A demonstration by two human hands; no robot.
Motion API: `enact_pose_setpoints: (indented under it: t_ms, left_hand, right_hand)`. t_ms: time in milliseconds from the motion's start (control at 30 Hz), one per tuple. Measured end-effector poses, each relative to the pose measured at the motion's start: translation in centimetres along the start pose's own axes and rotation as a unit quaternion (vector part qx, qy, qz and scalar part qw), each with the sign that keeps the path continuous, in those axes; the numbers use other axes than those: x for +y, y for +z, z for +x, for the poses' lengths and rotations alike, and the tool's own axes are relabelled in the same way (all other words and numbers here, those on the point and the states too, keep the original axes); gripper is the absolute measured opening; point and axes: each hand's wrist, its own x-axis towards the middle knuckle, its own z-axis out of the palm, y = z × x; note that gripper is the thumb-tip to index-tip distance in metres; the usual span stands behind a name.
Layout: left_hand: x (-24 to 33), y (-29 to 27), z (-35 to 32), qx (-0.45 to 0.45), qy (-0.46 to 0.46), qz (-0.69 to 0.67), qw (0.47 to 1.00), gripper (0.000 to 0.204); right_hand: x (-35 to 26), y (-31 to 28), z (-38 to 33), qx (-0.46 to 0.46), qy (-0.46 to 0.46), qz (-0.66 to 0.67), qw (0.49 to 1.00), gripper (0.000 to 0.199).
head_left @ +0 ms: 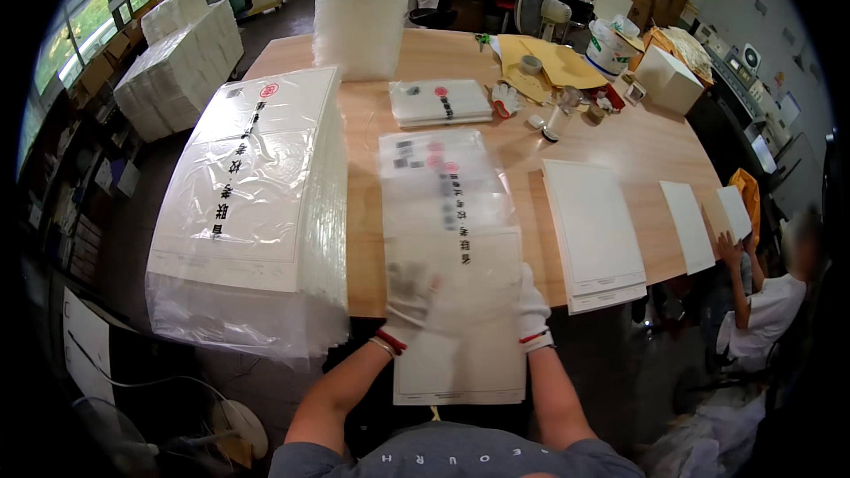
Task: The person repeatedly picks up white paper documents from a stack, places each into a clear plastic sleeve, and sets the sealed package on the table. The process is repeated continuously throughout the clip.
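Observation:
In front of me a stack of cream-white paper sheets [482, 336] lies partly over the near table edge. Its far part overlaps a clear plastic bag [416, 186] with black and red print, blurred by motion. My left hand [412, 305], in a white glove with a red cuff, is closed at the left edge of the sheets; it is smeared, and some fingers are hard to make out. My right hand [533, 305], gloved alike, is closed on their right edge, its fingers partly hidden by the paper.
A tall pile of plastic-bagged paper [239, 186] stands at left, a smaller bagged pile [440, 103] beyond. White sheets [598, 230] lie at right. A glove [504, 100], tape roll [530, 64] and bucket [611, 46] sit farther back. A person [766, 310] handles paper at far right.

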Motion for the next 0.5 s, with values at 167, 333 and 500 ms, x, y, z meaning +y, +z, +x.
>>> enact_pose_setpoints:
  t_ms: [167,333,500]
  left_hand:
    - [-1.6,-2.5,-1.5,-0.104,-0.342,-0.332,0.873,0.04]
    - [1.3,-5.5,-7.1,-0.087,-0.315,-0.291,0.899,0.041]
    - [6.8,-11.7,-12.5,-0.152,-0.358,-0.328,0.861,0.035]
  right_hand:
    - [1.3,-1.2,-2.2,-0.047,-0.103,-0.068,0.991,0.078]
    - [3.5,-1.0,-8.7,-0.099,-0.159,0.059,0.981,0.079]
    - [6.1,-2.1,-17.4,-0.189,-0.136,0.208,0.95,0.075]
